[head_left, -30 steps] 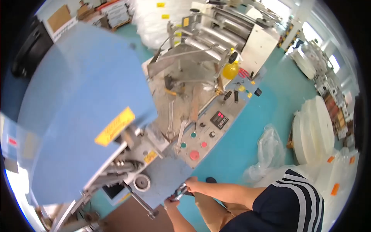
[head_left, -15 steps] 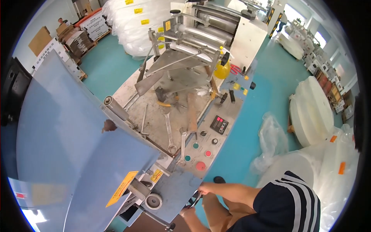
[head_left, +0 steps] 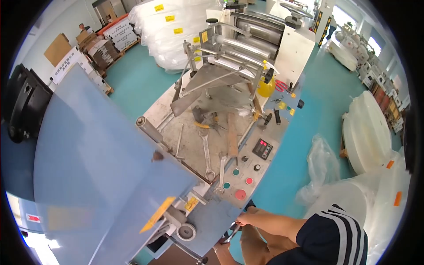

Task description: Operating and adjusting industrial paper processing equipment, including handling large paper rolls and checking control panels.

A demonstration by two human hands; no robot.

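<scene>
A narrow, elongated piece of shiny silver-coloured metal (head_left: 232, 233) was between the person's two bare hands, low down beside the near edge of a flat blue metal panel (head_left: 214, 216). The right hand (head_left: 242, 219) was at its upper end, the fingers curled round it in a grip. The left hand (head_left: 220, 247) was at the lower end, by the picture's lower edge; whether its fingers pinched the piece or only lay against it could not be told.

The metal looked stiff and hard to damage, probably fairly heavy for its slim form, and its smooth surface might have slid in an oily palm. The ends seemed the best places to take hold, one hand at each, so that the weight was shared.

Farther off, a long silver steel wrench (head_left: 206, 152) and a shorter grey steel wrench (head_left: 222, 172) lay on the worn grey metal tabletop (head_left: 193, 150), near a large round red push button (head_left: 240, 194). A round pale metal knob (head_left: 186, 231) stood left of the hands.
</scene>
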